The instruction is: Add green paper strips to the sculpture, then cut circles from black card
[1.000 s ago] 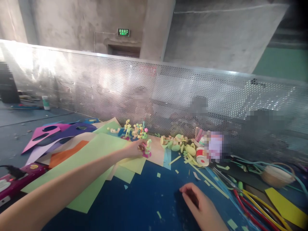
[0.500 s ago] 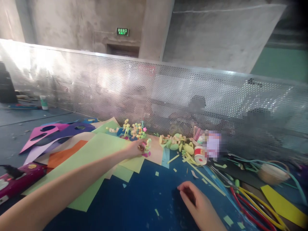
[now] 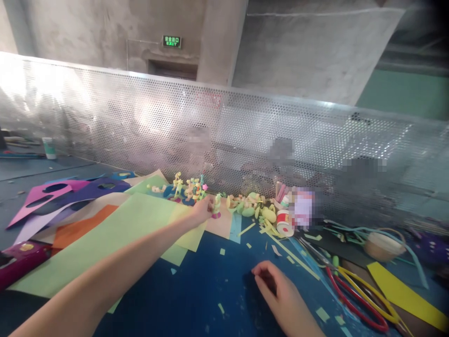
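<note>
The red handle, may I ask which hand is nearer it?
Right: the right hand is left of the red handle, not touching; the left hand is farther away, beside a small figure.

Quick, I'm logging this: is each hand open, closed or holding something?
Left hand: at the figure; grip cannot be told.
Right hand: partly open, nothing visibly held.

"安全出口 EXIT" on a green sign point(image 3: 171, 41)

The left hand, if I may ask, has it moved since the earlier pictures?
Yes. Judged against the red-and-white spool, the left hand has shifted slightly rightward in the view, closer to it.
</note>
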`<state>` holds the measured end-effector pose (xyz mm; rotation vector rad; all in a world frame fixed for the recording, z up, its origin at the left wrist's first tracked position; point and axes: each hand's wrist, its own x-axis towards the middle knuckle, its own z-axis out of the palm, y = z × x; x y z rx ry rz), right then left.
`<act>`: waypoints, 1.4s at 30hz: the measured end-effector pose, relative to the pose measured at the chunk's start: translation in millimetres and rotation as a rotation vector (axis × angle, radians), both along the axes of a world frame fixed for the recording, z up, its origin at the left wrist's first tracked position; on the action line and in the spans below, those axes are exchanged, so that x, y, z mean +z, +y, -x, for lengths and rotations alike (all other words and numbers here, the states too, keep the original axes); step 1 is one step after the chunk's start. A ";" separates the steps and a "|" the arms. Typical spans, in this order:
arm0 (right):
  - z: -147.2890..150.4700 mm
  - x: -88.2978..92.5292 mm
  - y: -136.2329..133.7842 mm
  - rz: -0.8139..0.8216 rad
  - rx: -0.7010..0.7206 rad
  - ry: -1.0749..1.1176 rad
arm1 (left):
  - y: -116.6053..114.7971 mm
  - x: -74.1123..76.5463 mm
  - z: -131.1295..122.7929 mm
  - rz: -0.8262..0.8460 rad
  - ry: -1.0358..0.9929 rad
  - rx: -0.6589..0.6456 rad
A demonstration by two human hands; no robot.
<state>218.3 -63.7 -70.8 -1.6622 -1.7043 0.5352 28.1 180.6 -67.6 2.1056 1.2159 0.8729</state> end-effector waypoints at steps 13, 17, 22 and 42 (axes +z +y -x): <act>25.7 38.2 127.5 -0.143 0.008 -0.094 | -92.1 16.9 28.6 -0.164 0.008 0.027; 41.7 43.2 188.6 -0.122 -0.007 -0.067 | -153.9 17.1 31.6 -0.307 0.101 -0.250; 50.4 47.4 215.8 -0.067 -0.023 -0.031 | -183.9 20.5 36.6 -0.603 0.290 -0.552; 61.9 49.3 294.8 -0.038 0.017 -0.032 | -165.4 -1.3 30.6 -0.667 0.354 -0.556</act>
